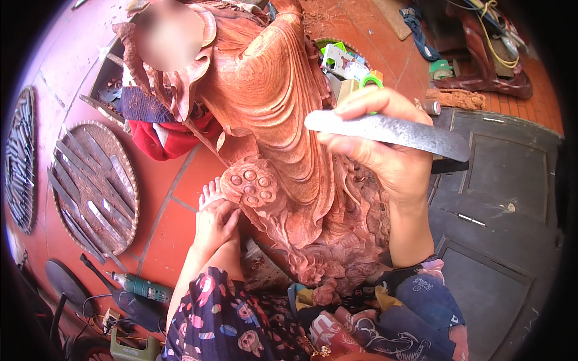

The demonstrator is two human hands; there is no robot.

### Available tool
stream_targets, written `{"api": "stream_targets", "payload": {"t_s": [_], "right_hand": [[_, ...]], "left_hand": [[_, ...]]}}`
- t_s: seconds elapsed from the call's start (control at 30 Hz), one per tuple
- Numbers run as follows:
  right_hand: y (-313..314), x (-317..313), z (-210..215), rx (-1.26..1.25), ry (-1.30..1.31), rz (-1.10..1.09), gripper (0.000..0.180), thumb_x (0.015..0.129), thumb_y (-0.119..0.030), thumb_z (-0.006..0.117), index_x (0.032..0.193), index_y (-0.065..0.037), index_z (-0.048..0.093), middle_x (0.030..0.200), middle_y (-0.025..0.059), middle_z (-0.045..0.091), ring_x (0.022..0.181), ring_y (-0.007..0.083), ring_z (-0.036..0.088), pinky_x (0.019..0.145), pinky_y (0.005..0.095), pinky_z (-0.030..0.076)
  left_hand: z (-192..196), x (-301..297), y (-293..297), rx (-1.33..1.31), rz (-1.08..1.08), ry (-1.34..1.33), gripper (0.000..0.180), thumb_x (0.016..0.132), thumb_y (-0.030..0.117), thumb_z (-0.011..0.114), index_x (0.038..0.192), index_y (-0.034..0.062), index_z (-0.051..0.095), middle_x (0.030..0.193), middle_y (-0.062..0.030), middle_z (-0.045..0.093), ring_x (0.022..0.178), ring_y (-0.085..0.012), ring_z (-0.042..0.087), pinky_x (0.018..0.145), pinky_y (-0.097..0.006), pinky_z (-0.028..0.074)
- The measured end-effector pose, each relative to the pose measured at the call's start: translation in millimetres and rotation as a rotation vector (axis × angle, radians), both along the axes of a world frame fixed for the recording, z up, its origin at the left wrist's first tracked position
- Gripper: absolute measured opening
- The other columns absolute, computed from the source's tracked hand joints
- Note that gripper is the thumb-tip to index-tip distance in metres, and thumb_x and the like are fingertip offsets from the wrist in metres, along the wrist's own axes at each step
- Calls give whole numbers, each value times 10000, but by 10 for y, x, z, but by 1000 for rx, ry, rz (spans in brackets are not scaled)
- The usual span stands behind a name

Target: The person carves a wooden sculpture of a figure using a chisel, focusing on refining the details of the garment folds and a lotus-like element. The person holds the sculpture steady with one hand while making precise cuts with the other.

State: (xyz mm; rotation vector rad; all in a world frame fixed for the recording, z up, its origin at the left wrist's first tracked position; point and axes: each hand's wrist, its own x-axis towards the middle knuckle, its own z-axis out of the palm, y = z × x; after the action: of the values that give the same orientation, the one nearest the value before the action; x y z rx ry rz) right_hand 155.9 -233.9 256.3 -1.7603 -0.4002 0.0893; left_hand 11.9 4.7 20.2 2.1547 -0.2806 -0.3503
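Blade [391, 129]: one, flat and grey, pinched between thumb and fingers of the right hand [385, 144], raised over the right side of the carved wooden statue [277, 114].
Left hand [215, 225]: just left of the statue's lower part, fingers bent against a bare foot [211, 191] (I cannot tell whether they grip it).
Trays: two, round and woven, left of the statue; the near tray [112, 137] holds several metal strips [103, 221], the far tray [29, 91] many dark tools [21, 162].
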Motion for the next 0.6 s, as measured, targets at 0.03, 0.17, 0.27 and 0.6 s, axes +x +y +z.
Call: {"api": "stream_targets", "payload": {"t_s": [0.03, 0.17, 0.27, 0.6], "right_hand": [[0, -11, 4, -39, 2, 22, 175, 855, 92, 755, 1023, 67, 715, 996, 142, 749, 856, 195, 753, 797, 294, 612], [40, -102, -18, -282, -250, -67, 127, 853, 73, 766, 975, 68, 731, 868, 139, 759, 772, 188, 752, 686, 280, 601], [136, -223, -81, -282, -278, -142, 69, 857, 34, 757, 884, 49, 695, 877, 152, 739, 757, 202, 730, 675, 297, 581], [408, -350, -284, -646, -408, -284, 117, 820, -45, 786, 904, -1, 717, 1098, 239, 678, 974, 352, 715, 836, 374, 576]], "left_hand": [[0, 0, 1, -2, 4, 4, 125, 890, 192, 718, 934, 77, 737, 899, -118, 706, 848, -350, 690, 780, -427, 555], [13, 1, -5, 6, 6, 33, 130, 892, 201, 715, 938, 82, 741, 905, -115, 708, 864, -347, 692, 802, -428, 552], [22, 20, -16, -12, 3, 37, 132, 892, 203, 714, 942, 85, 743, 910, -113, 712, 874, -345, 693, 823, -425, 548], [-78, 8, -37, -87, 33, -105, 167, 803, 118, 710, 780, 0, 594, 779, -178, 592, 791, -401, 613, 765, -471, 502]]}}
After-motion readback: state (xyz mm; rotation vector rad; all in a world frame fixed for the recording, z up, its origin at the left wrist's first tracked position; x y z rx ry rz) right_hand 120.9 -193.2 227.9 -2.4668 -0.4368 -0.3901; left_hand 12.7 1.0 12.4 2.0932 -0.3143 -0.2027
